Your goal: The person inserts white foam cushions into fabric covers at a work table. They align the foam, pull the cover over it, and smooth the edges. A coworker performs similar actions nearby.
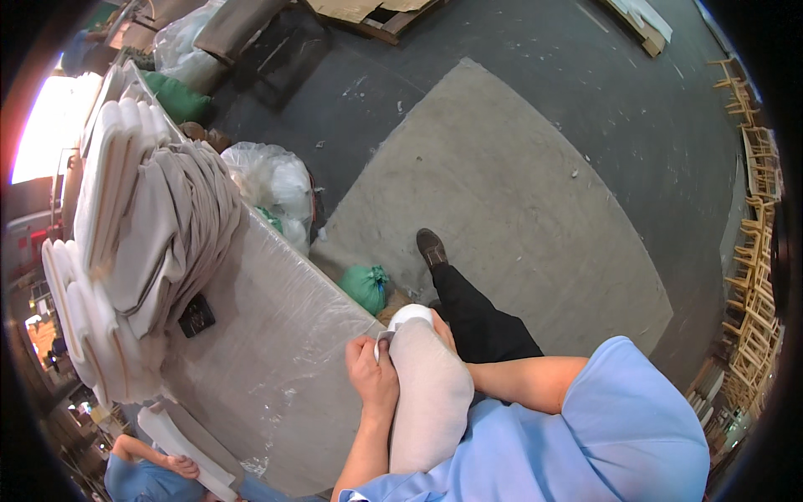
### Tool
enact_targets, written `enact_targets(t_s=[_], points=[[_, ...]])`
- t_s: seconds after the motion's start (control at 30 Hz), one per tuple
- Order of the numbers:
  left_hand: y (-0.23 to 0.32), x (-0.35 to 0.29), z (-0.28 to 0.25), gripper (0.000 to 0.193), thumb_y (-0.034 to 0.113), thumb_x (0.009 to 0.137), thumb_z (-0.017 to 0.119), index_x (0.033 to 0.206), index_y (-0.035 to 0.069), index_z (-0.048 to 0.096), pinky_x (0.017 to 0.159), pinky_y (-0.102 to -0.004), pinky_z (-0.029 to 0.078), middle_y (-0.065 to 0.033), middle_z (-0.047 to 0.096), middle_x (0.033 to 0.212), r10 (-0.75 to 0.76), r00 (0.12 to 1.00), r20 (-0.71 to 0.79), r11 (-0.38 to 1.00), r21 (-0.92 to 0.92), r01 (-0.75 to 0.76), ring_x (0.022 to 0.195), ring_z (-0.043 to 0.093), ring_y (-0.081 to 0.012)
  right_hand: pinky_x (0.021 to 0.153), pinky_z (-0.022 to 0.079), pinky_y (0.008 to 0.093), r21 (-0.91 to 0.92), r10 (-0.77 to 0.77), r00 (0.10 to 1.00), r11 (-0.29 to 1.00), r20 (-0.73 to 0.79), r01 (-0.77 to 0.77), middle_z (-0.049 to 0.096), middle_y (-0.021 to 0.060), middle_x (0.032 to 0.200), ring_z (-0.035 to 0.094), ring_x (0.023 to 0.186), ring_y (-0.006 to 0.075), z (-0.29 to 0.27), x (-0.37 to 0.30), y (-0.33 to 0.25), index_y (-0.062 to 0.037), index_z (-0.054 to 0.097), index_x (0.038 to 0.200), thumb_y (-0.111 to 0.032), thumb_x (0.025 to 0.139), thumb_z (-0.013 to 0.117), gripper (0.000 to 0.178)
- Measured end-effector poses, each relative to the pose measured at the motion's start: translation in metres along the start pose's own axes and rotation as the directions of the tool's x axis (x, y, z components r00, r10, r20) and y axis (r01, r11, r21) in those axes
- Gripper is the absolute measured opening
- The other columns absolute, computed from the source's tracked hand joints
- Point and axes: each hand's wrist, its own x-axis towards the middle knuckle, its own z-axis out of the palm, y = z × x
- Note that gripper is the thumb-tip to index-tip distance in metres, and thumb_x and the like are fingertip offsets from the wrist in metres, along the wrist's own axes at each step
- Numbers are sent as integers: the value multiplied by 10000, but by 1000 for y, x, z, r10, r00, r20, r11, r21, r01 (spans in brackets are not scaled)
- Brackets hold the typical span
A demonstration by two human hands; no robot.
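A padded cushion (428, 393) in a light beige fabric cover is held upright against my body, beside the table's near corner. White filling (411, 315) shows at its far end, where the cover stops. My left hand (372, 372) is closed on the cover's edge on the left side, its thumb along the fabric. On the opposite side, my right hand (443, 333) grips the cushion near the white end; most of its fingers are hidden behind it.
A film-wrapped table (268, 335) at left carries white foam pads (117, 192), draped grey-beige covers (180, 217) and a small black object (196, 315). A co-worker (159, 468) holds a white pad at lower left. Green sacks (364, 287), plastic bags (272, 180) and wooden chair frames (757, 276) stand around.
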Motion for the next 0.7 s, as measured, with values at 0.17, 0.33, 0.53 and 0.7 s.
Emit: enact_targets(t_s=[0.17,0.33,0.53,0.7], points=[[8,11,4,79,46,957,722,931,-20,687,885,-450,462,-138,630,1015,44,999,26,995,84,-46,959,588,-347,916,519,539,55,69,996,996,63,-72,698,279,1135,655,1097,509,2,0,8,-63,585,1254,-340,1147,435,332],[-10,10,4,77,41,963,711,929,-17,673,888,-445,464,-138,618,1017,103,994,40,993,51,-105,960,581,-347,921,522,540,135,155,982,976,107,-169,698,282,1143,655,1098,512,4,-2,8,-76,578,1278,-338,1143,442,325],[-7,2,-4,65,34,927,726,914,-1,674,845,-431,493,-142,620,1019,148,989,-2,987,67,-148,979,592,-336,906,543,506,28,167,973,985,162,-173,720,231,1125,692,1073,440,-37,8,-20,-79,633,1277,-315,1092,552,310],[8,-11,-14,72,34,865,764,918,16,719,846,-416,511,-133,642,1038,242,968,-68,960,164,-229,990,605,-319,819,549,413,65,-193,968,981,158,185,713,160,1004,703,931,324,-95,54,-76,-26,744,1087,-225,1048,629,233]])
